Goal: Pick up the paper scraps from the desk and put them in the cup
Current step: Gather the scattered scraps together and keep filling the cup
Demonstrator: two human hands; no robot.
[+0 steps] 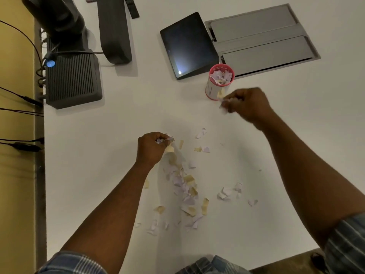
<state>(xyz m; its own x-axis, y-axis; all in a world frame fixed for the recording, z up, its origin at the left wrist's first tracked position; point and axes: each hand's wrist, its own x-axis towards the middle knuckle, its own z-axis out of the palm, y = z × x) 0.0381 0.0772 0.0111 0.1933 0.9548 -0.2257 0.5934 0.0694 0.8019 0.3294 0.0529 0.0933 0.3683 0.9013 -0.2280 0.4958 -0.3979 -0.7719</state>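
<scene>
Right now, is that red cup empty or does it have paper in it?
Nearly full: the upright cup holds crumpled scraps up near its rim.

Pale lilac, white and tan-yellow paper scraps (185, 186) litter a white desk (118, 119) near a white cup (219, 84) with a pink-red rim and base, a black tablet (188, 44), a grey hatch (262, 40), blue-and-white plaid sleeves (347, 242) and a mustard-yellow wall (15, 76).

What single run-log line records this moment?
left hand: grips scraps at pile | right hand: holds scraps beside cup | cup: partly filled | desk: scraps remain
</scene>
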